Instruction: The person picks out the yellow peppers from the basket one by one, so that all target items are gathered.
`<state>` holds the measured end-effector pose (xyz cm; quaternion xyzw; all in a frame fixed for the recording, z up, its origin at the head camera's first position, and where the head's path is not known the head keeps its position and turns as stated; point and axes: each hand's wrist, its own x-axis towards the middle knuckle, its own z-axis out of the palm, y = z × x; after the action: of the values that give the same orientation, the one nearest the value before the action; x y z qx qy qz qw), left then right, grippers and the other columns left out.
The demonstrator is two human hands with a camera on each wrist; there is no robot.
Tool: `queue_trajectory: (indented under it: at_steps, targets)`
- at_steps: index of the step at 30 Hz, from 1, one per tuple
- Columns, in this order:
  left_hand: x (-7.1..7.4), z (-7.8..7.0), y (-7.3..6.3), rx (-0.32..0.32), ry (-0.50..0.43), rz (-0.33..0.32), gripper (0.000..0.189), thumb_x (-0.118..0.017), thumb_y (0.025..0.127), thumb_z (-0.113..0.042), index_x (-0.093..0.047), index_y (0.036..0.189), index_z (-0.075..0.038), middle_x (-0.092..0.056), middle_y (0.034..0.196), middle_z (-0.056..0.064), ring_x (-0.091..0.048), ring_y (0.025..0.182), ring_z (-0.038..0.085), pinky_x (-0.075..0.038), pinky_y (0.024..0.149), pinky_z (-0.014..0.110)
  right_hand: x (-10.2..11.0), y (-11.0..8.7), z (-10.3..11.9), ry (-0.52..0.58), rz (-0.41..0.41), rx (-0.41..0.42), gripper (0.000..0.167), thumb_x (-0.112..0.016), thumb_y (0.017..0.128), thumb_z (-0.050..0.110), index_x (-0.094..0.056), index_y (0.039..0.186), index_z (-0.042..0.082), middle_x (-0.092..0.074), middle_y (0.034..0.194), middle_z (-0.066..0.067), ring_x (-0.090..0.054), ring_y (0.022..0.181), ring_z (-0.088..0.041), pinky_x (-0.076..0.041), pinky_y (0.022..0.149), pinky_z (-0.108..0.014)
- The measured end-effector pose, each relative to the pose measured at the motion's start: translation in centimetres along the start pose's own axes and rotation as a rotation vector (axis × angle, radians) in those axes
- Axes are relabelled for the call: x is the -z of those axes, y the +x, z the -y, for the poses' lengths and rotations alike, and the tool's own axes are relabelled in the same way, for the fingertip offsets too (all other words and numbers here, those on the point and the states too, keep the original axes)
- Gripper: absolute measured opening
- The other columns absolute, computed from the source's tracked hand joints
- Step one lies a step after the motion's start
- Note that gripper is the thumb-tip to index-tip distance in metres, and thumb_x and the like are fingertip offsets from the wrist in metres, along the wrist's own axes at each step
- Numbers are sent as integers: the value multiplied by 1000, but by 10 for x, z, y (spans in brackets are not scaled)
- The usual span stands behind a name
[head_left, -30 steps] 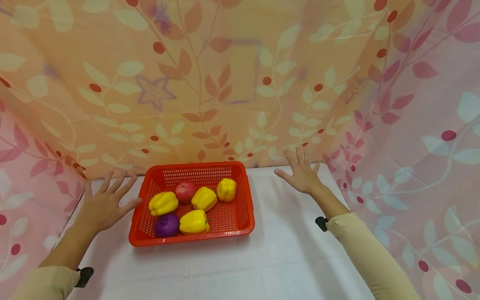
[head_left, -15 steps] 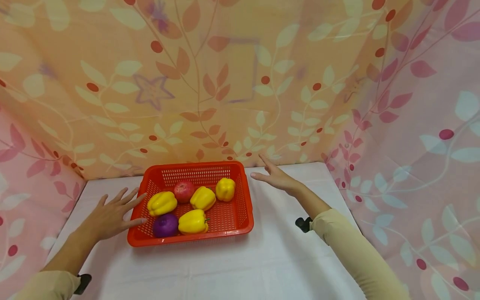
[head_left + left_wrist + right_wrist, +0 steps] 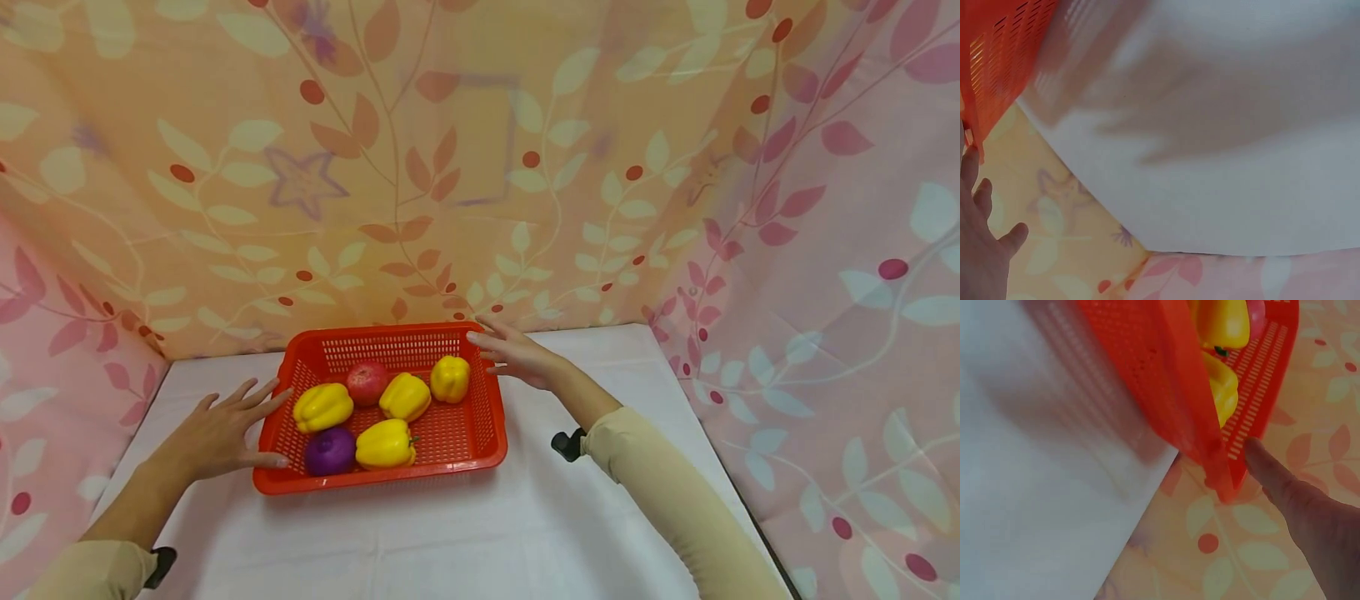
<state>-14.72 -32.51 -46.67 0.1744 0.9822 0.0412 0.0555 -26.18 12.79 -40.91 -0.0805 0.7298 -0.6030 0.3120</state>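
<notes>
A red plastic basket point(image 3: 450, 468) stands on the white cloth in the head view. It holds several yellow bell peppers point(image 3: 386, 443), a round red fruit point(image 3: 367, 382) and a round purple vegetable point(image 3: 330, 452). My left hand point(image 3: 217, 437) is at the basket's left side, fingers spread, with fingertips and thumb overlapping the rim. At the far right corner is my right hand point(image 3: 521, 358), fingers extended over the rim. In the right wrist view, one finger point(image 3: 1272, 475) lies beside that corner. Whether either hand presses on the basket is hard to tell.
White cloth point(image 3: 600, 500) covers the table around the basket. A patterned orange curtain point(image 3: 480, 167) hangs close behind it. Pink curtains point(image 3: 847, 333) flank both sides. Dark wrist-worn devices point(image 3: 567, 445) sit at the sleeve cuffs.
My right hand has moved left from beside the curtain to the basket's far right corner. My left hand has shifted slightly right and down onto the left rim. The basket has not visibly moved.
</notes>
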Motion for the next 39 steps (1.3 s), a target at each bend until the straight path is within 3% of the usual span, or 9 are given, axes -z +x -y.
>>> queue_trajectory:
  at_steps: [7, 11, 19, 39]
  targets:
    - [1, 1, 0, -14, 4, 2, 108, -64, 69, -82, -42, 152, -17, -35, 157, 19, -32, 139, 51, -26, 101, 78, -22, 17, -4, 40, -4, -57, 83, -61, 96, 46, -15, 161, 25, -26, 161, -14, -25, 145, -49, -33, 106, -68]
    - [4, -1, 0, -23, -2, 11, 111, -66, 65, -83, -45, 150, -15, -37, 155, 20, -34, 137, 51, -29, 99, 78, -32, 27, -11, 40, -44, -89, 86, -62, 94, 51, -15, 161, 23, -24, 162, -14, -27, 144, -47, -34, 101, -73]
    - [4, -3, 0, -7, -47, 40, 110, -70, 66, -78, -42, 152, -14, -36, 155, 23, -35, 135, 53, -34, 94, 78, -46, 46, -24, 51, -123, -113, 94, -65, 91, 54, -11, 161, 23, -14, 165, -12, -18, 148, -44, -30, 95, -81]
    - [1, -1, 1, -2, -85, 32, 110, -69, 68, -78, -40, 153, -16, -33, 157, 21, -33, 136, 54, -34, 95, 77, -55, 66, -33, 32, -208, -216, 95, -68, 87, 58, -19, 160, 21, -17, 165, -12, -21, 147, -43, -30, 98, -79]
